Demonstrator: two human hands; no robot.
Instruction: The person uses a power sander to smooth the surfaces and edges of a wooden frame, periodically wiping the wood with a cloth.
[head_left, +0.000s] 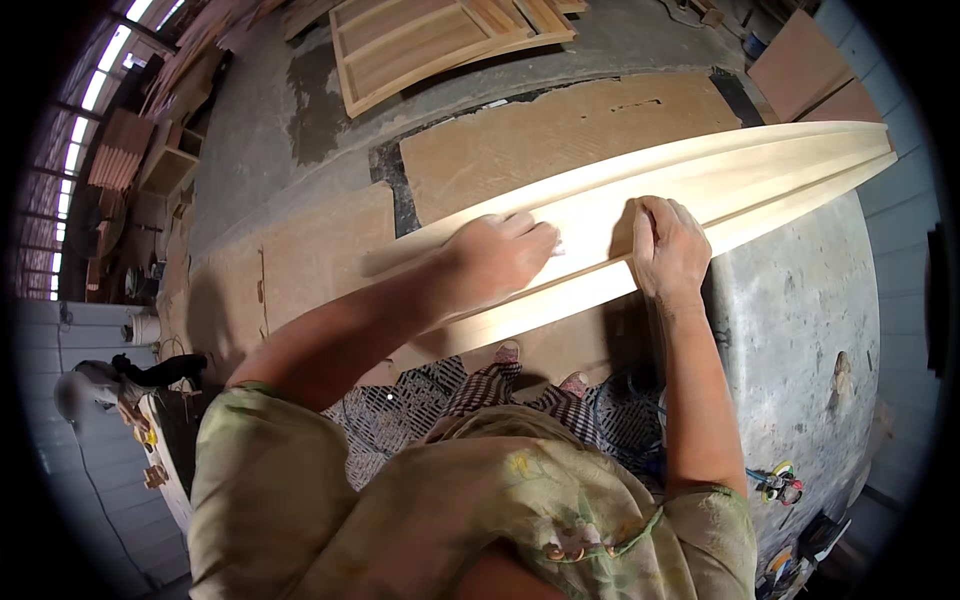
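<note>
A long pale wooden panel [770,178] with raised rails along its edges lies slantwise in front of me, its right part over the grey bench. My left hand [500,258] is closed over the left part of the panel, slightly blurred. A small pale bit shows at its fingertips, too small to name. Across the near rail rests my right hand [670,245], its fingers curled and thumb against them above the panel's inner face. Whatever is inside that hand is hidden.
The grey bench [800,290] stands at my right, with a small bundle of coloured items [780,484] on it. Brown sheets [560,145] cover part of the floor beyond the panel. Wooden frames [410,50] lie farther off. A patterned mat [400,415] is near my feet.
</note>
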